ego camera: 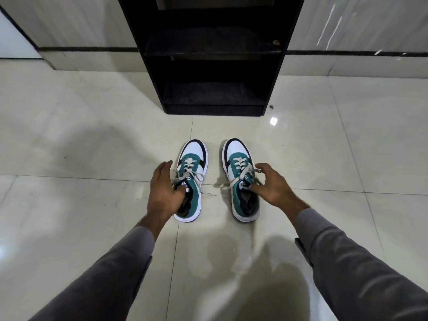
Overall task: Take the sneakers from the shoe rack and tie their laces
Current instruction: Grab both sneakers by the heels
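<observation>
Tiled floor (92, 135) | sneakers (240, 179) toes-forward, laces (196, 177) untied | left hand (162, 193) fingers inside collar | right hand (271, 184) spread, nothing gripped

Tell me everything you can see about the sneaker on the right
The right sneaker is a low-top with a white toe, black trim, teal lace panel and heel, and a thick white sole. It stands upright on the tiled floor, toe toward the black shoe rack, apart from the left sneaker. Its pale laces are untied, with one loose end trailing to the left. The right hand rests on its collar, with the thumb by the tongue.
</observation>
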